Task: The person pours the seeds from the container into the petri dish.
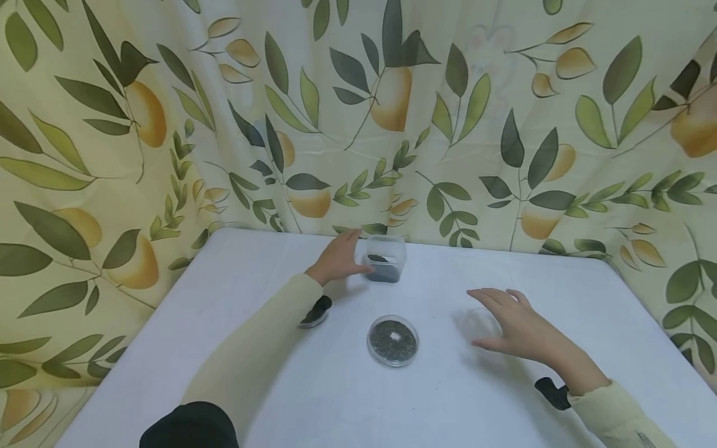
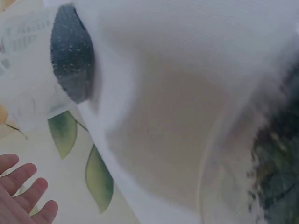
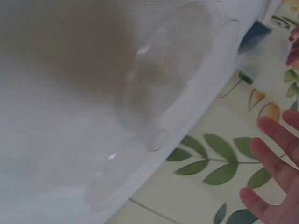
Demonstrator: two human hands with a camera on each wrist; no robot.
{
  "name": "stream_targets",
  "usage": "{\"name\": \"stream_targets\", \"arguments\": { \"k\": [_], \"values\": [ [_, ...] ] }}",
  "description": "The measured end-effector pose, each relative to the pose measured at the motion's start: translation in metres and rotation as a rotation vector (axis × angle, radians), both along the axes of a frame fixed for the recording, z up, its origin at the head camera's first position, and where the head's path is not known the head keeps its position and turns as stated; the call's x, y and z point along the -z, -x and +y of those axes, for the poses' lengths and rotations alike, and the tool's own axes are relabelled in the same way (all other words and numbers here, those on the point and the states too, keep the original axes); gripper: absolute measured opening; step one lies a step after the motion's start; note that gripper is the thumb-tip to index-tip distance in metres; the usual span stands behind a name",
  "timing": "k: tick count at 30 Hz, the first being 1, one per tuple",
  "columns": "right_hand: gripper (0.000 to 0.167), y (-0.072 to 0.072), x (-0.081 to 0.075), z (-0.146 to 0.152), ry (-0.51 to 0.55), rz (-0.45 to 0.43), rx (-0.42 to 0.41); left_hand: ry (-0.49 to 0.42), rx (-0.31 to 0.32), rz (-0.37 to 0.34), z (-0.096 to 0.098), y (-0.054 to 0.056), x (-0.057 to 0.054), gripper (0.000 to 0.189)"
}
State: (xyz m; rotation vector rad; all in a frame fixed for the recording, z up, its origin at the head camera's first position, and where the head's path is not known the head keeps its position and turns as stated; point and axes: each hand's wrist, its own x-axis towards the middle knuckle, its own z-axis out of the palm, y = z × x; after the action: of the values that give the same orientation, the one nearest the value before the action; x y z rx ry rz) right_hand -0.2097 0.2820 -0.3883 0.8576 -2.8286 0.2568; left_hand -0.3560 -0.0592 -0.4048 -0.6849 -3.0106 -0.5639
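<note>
My left hand reaches to the back of the table with straight, parted fingers. Its thumb overlaps the near edge of a clear plastic tub holding dark grains; whether it touches cannot be told. In the left wrist view that tub stands beyond the fingers. A clear round dish of dark, leafy bits is partly hidden by the left forearm. Mid-table sits another round dish with dark bits and a white spot. My right hand, fingers spread, hovers over faint clear round pieces and holds nothing.
A white cloth covers the table. Behind it hangs a curtain printed with leaves and fruit. A black wrist mount sits by the right cuff, and a dark rounded shape covers the lower left sleeve.
</note>
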Motion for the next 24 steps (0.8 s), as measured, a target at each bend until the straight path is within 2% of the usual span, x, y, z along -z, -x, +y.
{"name": "stream_targets", "arguments": {
  "k": [10, 16, 24],
  "values": [
    [0.081, -0.013, 0.017, 0.025, -0.049, -0.022, 0.113, -0.07, -0.026, -0.06, 0.004, 0.009, 0.007, 0.101],
    [0.082, -0.013, 0.025, 0.033, -0.065, -0.017, 0.144, -0.058, -0.022, -0.088, 0.007, 0.013, 0.006, 0.102],
    [0.079, -0.011, 0.03, 0.035, -0.089, -0.035, 0.173, -0.061, -0.011, -0.13, 0.016, 0.02, 0.011, 0.103]
  ]
}}
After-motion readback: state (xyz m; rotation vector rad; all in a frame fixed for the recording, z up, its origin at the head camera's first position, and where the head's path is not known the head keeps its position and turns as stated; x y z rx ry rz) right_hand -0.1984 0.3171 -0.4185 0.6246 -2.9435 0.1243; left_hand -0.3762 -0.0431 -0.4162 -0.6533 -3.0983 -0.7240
